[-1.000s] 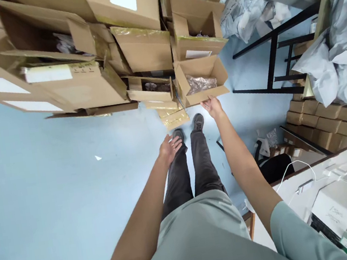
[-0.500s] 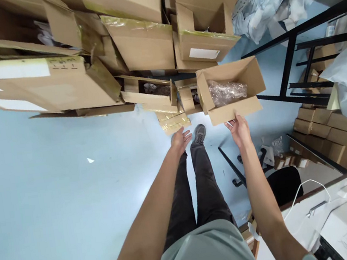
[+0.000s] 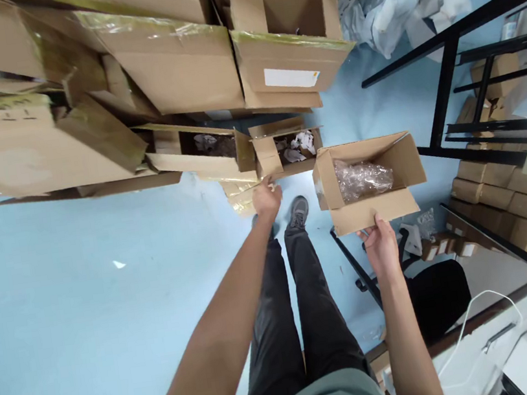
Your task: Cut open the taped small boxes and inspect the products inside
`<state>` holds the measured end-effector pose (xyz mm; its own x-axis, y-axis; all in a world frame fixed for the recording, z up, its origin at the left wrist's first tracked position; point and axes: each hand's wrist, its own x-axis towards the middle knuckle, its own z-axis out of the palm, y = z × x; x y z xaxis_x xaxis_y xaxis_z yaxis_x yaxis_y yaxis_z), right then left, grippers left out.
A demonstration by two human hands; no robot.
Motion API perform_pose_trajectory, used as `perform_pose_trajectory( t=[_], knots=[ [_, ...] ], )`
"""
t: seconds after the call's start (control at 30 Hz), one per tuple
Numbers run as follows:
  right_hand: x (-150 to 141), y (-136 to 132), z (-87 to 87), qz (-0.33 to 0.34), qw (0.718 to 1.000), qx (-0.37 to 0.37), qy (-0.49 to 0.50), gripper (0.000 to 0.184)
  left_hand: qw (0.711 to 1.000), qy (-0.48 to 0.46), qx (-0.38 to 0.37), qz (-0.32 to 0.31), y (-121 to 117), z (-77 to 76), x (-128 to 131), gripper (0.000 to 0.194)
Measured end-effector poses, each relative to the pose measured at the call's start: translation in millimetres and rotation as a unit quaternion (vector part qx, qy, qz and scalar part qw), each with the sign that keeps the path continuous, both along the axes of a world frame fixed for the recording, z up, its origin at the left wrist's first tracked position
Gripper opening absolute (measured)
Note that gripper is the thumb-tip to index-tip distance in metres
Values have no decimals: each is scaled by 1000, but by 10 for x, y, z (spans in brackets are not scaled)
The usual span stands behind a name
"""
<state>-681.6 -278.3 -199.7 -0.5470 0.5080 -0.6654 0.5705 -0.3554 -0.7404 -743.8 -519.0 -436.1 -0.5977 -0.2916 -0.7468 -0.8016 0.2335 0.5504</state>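
My right hand pinches the front flap of an open cardboard box, which hangs above the floor. Inside that box lies clear bubble wrap. To its left, my left hand has its fingers curled at the near left corner of a smaller open cardboard box. Crumpled white paper fills part of this smaller box. Directly left stands another small open box with dark crumpled wrapping in it, and a taped carton sits low behind my left hand.
Large open cartons are stacked along the far side. A black metal frame stands at right, near grey-white plastic bags. Rows of small boxes, a black chair and a white desk are at lower right.
My right hand has pulled the box with bubble wrap out to the right and towards me, uncovering the smaller box. My left hand has moved forward to that box's corner and its fingers have closed.
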Motion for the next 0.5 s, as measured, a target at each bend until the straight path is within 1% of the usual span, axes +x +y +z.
perform_pose_trajectory(
  t=[0.07, 0.1, 0.17, 0.23, 0.33, 0.4, 0.5],
  knots=[
    [-40, -1, 33, -8, 1000, 7, 4, 34, 996, 13, -54, -63, -155, 42, -165, 37],
    [-67, -6, 58, -12, 1000, 9, 7, 35, 992, 27, -77, -95, -237, 66, -263, 33],
    [-133, -30, 113, -17, 1000, 6, 14, 37, 980, 65, -113, -152, -388, 109, -476, 34],
    [-218, -82, 155, -11, 1000, 0, 22, 39, 974, 87, -132, -160, -502, 140, -688, 36],
    [-378, -214, 160, 12, 999, -7, 29, 37, 975, 50, -155, -149, -564, 163, -942, 37],
    [-500, -328, 132, 27, 999, -15, 29, 34, 976, 17, -153, -154, -532, 174, -1037, 36],
    [-709, -514, 91, 50, 997, -37, 38, 30, 974, 2, -148, -171, -426, 207, -1063, 34]
  ],
)
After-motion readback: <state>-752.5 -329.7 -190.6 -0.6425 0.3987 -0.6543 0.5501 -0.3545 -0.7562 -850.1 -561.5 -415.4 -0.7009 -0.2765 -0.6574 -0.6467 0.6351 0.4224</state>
